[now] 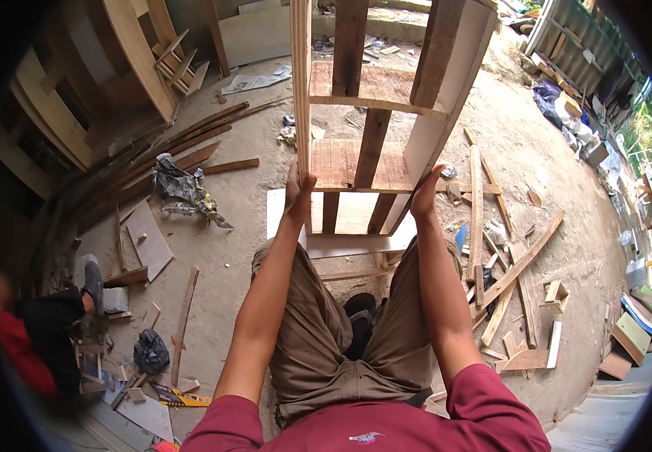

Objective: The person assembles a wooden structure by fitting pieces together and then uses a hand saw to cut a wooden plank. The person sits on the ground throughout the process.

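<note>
A tall wooden shelf unit (360,169) stands upright between my knees, with pale side panels, cross shelves and darker slats along its back. My left hand (298,190) holds its left side panel, the thumb at the front edge and the other fingers mostly hidden. On the opposite side, my right hand (425,196) holds the right panel low down, thumb pointing up along the edge. The unit's lower end rests by a white board (356,245) in front of my lap. Its top runs out of view.
Loose planks (518,260) lie on the ground at the right, and long dark boards (183,151) at the left near crumpled plastic (179,184). A yellow-handled saw (183,397) lies lower left. Another person's leg (54,331) shows at the left edge. Wooden panels (137,53) lean far left.
</note>
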The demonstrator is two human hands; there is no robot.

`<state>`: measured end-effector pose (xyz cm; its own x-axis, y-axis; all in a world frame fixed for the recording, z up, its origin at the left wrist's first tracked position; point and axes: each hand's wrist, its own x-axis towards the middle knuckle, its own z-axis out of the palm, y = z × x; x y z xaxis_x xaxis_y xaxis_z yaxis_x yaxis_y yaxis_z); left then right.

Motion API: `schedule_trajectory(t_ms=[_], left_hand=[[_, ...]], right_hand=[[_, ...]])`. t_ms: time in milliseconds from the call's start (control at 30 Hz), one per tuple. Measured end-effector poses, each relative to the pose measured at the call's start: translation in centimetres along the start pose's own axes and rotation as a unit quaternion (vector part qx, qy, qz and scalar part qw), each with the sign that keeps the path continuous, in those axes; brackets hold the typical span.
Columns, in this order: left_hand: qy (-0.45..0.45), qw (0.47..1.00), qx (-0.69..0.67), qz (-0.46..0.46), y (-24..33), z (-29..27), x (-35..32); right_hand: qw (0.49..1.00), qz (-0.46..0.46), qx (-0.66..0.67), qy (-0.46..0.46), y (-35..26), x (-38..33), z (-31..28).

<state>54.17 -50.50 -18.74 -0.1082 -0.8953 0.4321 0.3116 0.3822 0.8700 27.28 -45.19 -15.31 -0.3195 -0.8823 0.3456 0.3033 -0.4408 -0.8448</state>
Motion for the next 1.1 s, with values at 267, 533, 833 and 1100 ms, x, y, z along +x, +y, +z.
schedule_trajectory(t_ms=[267,533,833,1100], left_hand=[[0.064,0.986,-0.019,-0.155,4.0,2.3,-2.0],[-0.042,0.931,-0.092,-0.351,7.6,2.8,-5.1],[-0.011,0.915,-0.019,-0.403,4.6,2.0,-10.1],[-0.005,0.927,0.035,-0.374,5.6,1.2,-12.8]], right_hand=[[0.979,0.055,-0.198,0.008,-5.4,-0.9,1.0],[0.952,0.171,-0.255,-0.003,-5.0,-3.6,-1.6],[0.906,0.324,-0.272,0.001,-2.5,-6.6,-2.7],[0.888,0.383,-0.256,0.002,-2.1,-8.9,-1.9]])
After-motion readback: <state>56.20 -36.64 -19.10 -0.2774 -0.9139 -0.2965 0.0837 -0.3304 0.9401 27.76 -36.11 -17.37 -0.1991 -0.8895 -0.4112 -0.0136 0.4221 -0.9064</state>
